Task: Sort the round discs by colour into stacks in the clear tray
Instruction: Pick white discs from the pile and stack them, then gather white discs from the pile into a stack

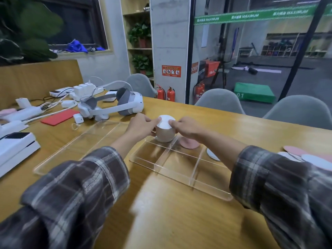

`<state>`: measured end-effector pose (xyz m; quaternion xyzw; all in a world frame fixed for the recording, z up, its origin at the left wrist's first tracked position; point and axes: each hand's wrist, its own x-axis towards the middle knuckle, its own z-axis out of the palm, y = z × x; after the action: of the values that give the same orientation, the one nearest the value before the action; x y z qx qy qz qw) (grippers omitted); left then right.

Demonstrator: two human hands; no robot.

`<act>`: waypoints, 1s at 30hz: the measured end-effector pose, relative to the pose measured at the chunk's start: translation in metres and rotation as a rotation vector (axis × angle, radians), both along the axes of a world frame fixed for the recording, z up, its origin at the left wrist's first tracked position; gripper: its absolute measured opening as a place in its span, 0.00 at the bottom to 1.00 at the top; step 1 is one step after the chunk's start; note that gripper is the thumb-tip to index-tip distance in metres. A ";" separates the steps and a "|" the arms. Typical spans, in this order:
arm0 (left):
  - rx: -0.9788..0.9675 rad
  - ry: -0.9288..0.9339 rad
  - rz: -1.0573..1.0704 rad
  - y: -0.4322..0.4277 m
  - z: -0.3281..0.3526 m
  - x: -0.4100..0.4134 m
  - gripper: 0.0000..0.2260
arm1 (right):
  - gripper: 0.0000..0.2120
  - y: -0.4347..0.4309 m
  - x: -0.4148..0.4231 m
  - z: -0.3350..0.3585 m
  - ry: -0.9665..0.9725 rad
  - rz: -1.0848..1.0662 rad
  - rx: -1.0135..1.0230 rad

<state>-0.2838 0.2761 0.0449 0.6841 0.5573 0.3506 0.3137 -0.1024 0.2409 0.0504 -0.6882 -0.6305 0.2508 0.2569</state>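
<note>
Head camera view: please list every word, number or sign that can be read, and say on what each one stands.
"MAXIMUM": on the green band across the glass wall, repeated; the characters before it are blurred.
"01": on the green box behind the glass.
Red sign on the pillar: too small to read.
Red boxes behind the glass: lettering blurred.
White disc stack: no text.

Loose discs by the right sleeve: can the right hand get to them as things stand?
Probably yes, once freed. The right hand pinches the white disc stack, so it must let go first. The loose discs lie on the table right of the clear tray, with nothing over them.
</note>
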 end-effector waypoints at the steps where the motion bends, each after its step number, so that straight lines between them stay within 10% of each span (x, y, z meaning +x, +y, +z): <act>1: 0.005 0.036 0.007 0.001 -0.001 0.000 0.19 | 0.24 0.001 -0.001 -0.001 -0.049 0.001 -0.003; 20: 0.340 0.111 0.149 -0.021 0.008 0.003 0.14 | 0.19 -0.022 0.012 0.003 -0.109 -0.012 0.174; 30: 0.548 0.155 -0.332 -0.115 0.025 0.068 0.09 | 0.17 -0.151 0.083 0.019 -0.160 -0.066 0.272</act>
<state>-0.2158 0.1609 0.0697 0.8492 0.3455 0.3785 0.1277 -0.0198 0.0894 0.0693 -0.6851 -0.6541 0.0989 0.3048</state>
